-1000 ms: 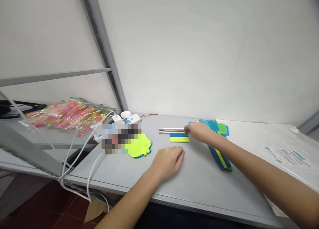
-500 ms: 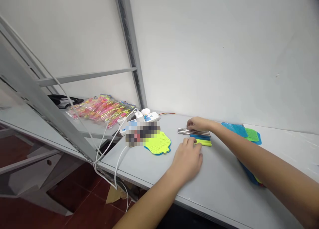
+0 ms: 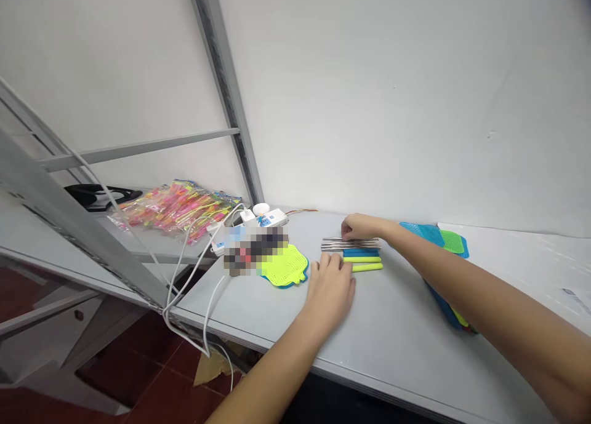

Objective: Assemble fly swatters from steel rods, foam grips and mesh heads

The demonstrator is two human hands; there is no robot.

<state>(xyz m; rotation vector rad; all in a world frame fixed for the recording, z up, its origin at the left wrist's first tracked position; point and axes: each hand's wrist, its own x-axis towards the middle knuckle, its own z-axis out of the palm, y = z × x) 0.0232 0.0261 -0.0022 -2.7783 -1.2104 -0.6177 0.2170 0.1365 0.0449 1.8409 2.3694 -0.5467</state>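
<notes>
Several slim metal rods (image 3: 329,247) lie side by side on the table, with blue handles (image 3: 362,252) and yellow-green handles (image 3: 368,267) in the row nearer me. My right hand (image 3: 362,226) is at the far side of the row, fingers curled down and closed on a metal rod; its fingertips are partly hidden. My left hand (image 3: 331,282) lies palm down over the near left end, fingers slightly apart and touching the yellow-handled pieces. Left of it rests a yellow-green perforated fly swatter head (image 3: 287,267) with a blue one beneath.
Blue and green swatter heads (image 3: 455,242) lie at the right, and more lie partly under my right forearm. A power strip (image 3: 276,218) with white cables stands at the left, near a blurred patch. Bagged colourful items (image 3: 175,210) lie behind the metal frame (image 3: 226,85).
The view has shifted slightly. My left hand has moved a little left and toward me, and the two yellow-green handles now show apart. My right hand stays at the rods.
</notes>
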